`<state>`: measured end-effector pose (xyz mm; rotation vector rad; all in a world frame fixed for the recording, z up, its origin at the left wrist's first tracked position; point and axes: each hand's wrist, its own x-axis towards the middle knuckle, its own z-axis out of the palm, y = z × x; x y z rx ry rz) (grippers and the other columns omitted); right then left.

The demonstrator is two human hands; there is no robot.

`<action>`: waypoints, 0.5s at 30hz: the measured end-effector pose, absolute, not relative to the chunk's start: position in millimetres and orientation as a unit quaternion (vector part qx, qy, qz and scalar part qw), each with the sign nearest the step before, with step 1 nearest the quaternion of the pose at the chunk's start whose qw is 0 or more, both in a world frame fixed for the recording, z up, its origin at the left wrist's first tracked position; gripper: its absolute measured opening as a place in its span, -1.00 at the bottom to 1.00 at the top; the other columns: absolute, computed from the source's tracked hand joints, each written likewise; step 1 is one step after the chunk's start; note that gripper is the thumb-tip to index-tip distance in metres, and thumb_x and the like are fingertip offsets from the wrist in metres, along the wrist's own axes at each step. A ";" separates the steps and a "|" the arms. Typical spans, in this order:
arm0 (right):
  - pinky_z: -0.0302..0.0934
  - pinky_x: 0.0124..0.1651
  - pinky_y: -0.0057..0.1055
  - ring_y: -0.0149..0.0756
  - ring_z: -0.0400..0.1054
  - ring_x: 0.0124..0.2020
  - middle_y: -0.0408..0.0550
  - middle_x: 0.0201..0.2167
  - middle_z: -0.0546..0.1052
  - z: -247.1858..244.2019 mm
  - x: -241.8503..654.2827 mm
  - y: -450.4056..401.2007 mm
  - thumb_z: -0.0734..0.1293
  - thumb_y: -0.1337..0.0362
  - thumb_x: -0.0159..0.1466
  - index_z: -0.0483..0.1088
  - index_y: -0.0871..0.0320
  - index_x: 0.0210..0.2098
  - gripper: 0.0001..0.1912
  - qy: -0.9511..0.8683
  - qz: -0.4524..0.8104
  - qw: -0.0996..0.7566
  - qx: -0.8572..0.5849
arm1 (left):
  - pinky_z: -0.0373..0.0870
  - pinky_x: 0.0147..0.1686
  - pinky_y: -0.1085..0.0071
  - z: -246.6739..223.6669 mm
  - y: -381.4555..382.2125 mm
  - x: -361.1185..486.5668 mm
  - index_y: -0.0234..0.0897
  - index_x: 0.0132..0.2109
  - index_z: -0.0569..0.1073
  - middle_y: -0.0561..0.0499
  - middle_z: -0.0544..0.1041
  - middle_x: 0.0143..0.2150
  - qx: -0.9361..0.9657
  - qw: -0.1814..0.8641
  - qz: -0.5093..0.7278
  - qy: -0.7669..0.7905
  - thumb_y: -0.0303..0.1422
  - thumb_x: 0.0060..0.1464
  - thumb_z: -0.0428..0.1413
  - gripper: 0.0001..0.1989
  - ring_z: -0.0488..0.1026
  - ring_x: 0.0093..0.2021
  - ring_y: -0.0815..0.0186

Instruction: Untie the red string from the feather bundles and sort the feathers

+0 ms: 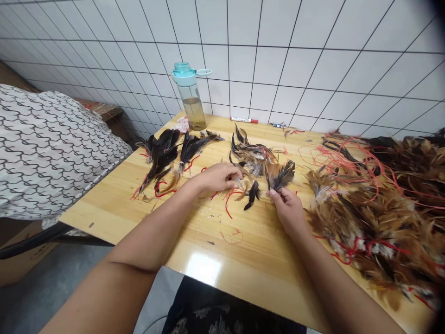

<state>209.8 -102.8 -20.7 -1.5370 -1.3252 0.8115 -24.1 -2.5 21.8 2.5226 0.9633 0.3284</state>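
Note:
Above the wooden table, my right hand (288, 206) pinches the base of a fanned brown and black feather bunch (281, 176). To its left, my left hand (221, 177) has its fingers bent together around something pale and small, too unclear to name. Beyond it lies a pile of dark, curled feathers (250, 152). A single black feather (253, 195) rests between my hands. Red string (228, 206) trails on the wood just below my left hand.
Black feather bunches (162, 155) lie at the left. A water bottle (191, 99) stands at the back, with a red marker (244, 120) near the wall. Large brown feather heaps (378, 218) and tangled red string (351, 162) cover the right side of the table (243, 278).

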 end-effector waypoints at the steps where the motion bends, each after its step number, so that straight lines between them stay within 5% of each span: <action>1: 0.08 -0.40 -0.43 -0.35 0.19 -0.48 -0.16 -0.59 0.36 -20.2 209.4 -102.9 0.28 0.01 0.14 0.37 0.14 -0.52 -0.68 -0.542 0.326 0.459 -0.625 | 0.31 -0.24 0.44 21.6 -3.3 -23.1 -0.23 -0.12 0.53 0.01 0.57 -0.28 0.909 0.209 0.123 0.340 -0.38 0.01 0.19 -0.76 0.46 -0.25 0.30; 6: 0.03 -0.43 -0.43 -0.37 0.13 -0.51 -0.18 -0.63 0.27 -19.9 207.8 -103.1 0.26 0.01 0.14 0.29 0.11 -0.57 -0.68 -0.557 0.313 0.456 -0.619 | 0.30 -0.33 0.49 22.5 -10.0 -16.8 -0.26 -0.17 0.53 0.03 0.59 -0.32 0.886 0.285 0.110 0.350 -0.25 0.08 0.15 -0.78 0.47 -0.34 0.35; 15: -0.03 -0.46 -0.43 -0.39 0.07 -0.54 -0.21 -0.64 0.21 -16.8 206.9 -104.3 0.26 0.01 0.14 0.21 0.10 -0.60 -0.66 -0.571 0.296 0.445 -0.623 | 0.29 -0.34 0.51 28.2 -12.1 -14.9 -0.33 -0.25 0.52 0.03 0.56 -0.34 0.858 0.314 0.190 0.359 -0.37 0.09 0.07 -0.84 0.43 -0.35 0.39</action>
